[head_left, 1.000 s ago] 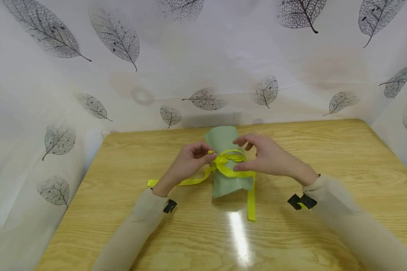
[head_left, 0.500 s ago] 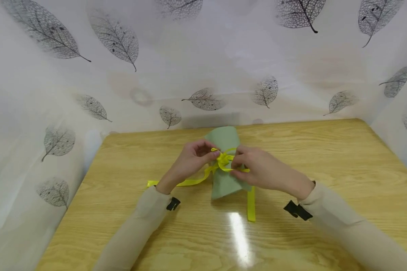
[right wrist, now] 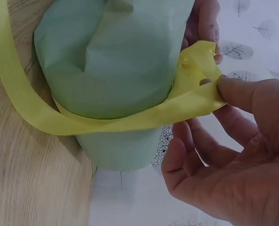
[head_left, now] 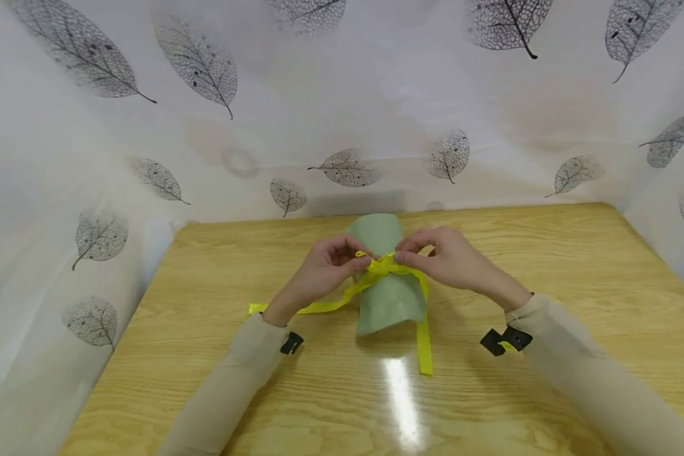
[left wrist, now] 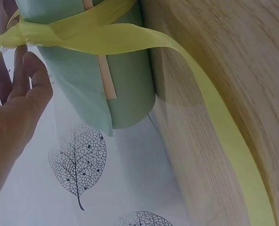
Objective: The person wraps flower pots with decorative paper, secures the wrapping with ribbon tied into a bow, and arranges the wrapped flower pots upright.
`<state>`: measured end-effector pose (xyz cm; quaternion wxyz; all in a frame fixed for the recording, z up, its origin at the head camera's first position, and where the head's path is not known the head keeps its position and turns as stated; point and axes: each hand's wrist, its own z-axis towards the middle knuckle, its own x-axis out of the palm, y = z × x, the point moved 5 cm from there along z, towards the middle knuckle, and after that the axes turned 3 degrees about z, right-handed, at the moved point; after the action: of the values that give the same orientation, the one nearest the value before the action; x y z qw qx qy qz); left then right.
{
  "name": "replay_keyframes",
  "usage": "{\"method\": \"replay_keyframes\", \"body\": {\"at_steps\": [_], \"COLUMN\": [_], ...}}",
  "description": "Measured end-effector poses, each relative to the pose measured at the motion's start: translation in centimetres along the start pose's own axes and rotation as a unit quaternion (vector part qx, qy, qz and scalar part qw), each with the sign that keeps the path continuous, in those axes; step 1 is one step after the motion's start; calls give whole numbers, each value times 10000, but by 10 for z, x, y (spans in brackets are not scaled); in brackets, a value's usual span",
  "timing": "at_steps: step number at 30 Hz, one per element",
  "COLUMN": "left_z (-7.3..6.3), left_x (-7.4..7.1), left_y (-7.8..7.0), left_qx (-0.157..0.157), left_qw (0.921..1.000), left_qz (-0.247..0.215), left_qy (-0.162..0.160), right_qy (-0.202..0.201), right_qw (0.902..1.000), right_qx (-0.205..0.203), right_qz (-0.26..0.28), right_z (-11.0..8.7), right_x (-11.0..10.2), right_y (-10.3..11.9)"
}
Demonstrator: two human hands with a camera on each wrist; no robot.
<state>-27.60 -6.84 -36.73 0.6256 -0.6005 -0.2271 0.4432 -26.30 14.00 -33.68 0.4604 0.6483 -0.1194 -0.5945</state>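
A green paper-wrapped roll (head_left: 389, 297) lies on the wooden table, its wrapping folded at the near end. Around its middle runs a yellow ribbon (head_left: 384, 266), knotted on top. My left hand (head_left: 326, 267) pinches a small ribbon loop just left of the knot. On the other side, my right hand (head_left: 446, 256) pinches the ribbon between thumb and fingers, clearest in the right wrist view, where the ribbon (right wrist: 195, 101) is drawn off the wrapping. One ribbon tail runs left along the table; another hangs over the roll's right side toward the front.
The wooden table (head_left: 296, 392) spreads out on all sides of the roll. Behind it hangs a pale cloth (head_left: 387, 107) printed with dark skeleton leaves. Each sleeve has a black clip at the cuff, such as the right clip (head_left: 506, 341).
My right hand came in over the ribbon from an open pose, then rose slightly, pinching it close to the knot. The ribbon's right loop is pulled up. My left hand has barely shifted.
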Motion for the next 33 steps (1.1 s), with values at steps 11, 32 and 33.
{"method": "replay_keyframes", "body": {"at_steps": [11, 32, 33], "left_z": [0, -2, -2], "left_x": [-1, 2, 3], "left_y": [0, -1, -1], "left_qx": [-28, 47, 78], "left_qw": [10000, 9998, 9997], "left_qz": [-30, 184, 216], "left_qy": [-17, 91, 99], "right_qy": [-162, -680, -733], "right_qw": [9966, 9872, 9858], "right_qx": [-678, -1152, -1212], "right_qz": [-447, -864, -905], "right_z": [1, 3, 2], "right_x": [4, 13, 13], "right_y": [8, 15, 15]}}
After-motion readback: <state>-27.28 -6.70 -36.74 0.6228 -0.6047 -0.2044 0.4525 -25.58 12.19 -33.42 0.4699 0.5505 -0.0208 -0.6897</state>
